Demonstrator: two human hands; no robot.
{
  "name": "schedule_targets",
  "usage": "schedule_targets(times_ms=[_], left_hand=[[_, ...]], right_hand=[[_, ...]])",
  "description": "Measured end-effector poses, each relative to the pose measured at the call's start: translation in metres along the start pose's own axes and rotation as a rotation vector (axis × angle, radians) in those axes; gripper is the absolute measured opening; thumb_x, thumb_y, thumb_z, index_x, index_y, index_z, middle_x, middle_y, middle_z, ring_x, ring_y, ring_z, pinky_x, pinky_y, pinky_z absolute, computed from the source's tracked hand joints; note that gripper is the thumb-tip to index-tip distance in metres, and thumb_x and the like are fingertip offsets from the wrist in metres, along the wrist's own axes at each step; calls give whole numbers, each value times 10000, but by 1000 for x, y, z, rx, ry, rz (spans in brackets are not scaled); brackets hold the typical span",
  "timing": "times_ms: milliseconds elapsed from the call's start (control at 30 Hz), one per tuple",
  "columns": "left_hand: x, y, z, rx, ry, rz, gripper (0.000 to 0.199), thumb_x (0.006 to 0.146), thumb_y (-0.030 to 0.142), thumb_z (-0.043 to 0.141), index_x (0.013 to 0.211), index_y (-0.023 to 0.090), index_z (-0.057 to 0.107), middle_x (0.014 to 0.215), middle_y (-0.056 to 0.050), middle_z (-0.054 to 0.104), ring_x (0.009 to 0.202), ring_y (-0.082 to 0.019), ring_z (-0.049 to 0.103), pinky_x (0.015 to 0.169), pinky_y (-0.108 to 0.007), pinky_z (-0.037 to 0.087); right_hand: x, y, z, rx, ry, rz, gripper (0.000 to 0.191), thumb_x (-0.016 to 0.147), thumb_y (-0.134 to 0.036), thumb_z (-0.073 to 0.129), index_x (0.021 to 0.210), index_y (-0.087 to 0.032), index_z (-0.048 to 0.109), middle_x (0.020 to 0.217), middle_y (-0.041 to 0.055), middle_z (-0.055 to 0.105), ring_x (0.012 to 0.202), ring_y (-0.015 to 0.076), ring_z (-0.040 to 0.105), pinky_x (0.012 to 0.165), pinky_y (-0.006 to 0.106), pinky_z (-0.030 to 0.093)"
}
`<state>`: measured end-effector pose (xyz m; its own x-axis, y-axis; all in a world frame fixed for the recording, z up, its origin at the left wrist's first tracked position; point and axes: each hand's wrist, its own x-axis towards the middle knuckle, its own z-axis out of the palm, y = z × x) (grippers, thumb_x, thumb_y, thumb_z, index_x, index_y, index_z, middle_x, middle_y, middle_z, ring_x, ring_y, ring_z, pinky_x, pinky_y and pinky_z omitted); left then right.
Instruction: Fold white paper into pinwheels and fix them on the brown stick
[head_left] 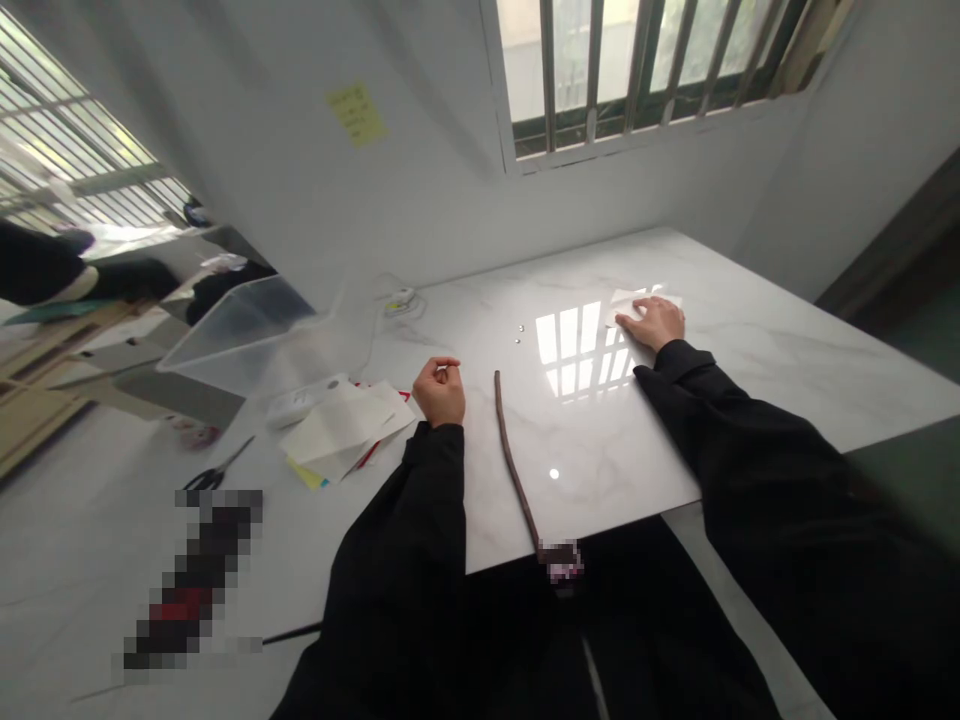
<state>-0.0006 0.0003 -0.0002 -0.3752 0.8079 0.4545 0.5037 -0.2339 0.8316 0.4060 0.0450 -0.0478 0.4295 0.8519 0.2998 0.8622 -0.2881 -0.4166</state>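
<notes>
My left hand (pixel 441 393) rests on the white marble-patterned table (pixel 592 440) with its fingers curled into a loose fist, and I see nothing in it. Farther off to the right, my right hand (pixel 655 324) presses down on a thin white tissue (pixel 622 303), thumb and fingers bent over it. Between the hands a long, slightly bent brown stick (pixel 510 455) lies with its near end at the table's front edge. Two tiny shiny bits (pixel 521 328) lie beyond the stick.
Left of my left hand lie loose papers (pixel 337 430), a white box (pixel 300 402), black scissors (pixel 217 475) and a blurred-out dark object (pixel 195 580). A clear plastic bin (pixel 247 335) stands behind them. A white cable (pixel 405 297) lies by the wall. Another person's dark sleeve (pixel 37 265) shows far left.
</notes>
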Motion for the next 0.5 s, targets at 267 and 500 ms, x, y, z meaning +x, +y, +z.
schedule_targets(times_ms=[267, 500], left_hand=[[0, -4, 2, 12, -10, -14, 131, 798, 156, 566, 741, 197, 676, 468, 78, 321, 463, -110, 318, 530, -257, 263], [-5, -2, 2, -74, -181, 84, 124, 840, 249, 645, 920, 204, 728, 561, 65, 414, 537, -114, 406, 606, -250, 368]], right_hand=[[-4, -13, -20, 148, 75, 102, 295, 844, -378, 680, 1007, -172, 814, 1052, 176, 779, 1021, 360, 690, 936, 483, 517], [-23, -91, -43, 886, 30, -107, 329, 850, -493, 741, 941, -176, 746, 947, 123, 766, 910, 271, 715, 913, 424, 551]])
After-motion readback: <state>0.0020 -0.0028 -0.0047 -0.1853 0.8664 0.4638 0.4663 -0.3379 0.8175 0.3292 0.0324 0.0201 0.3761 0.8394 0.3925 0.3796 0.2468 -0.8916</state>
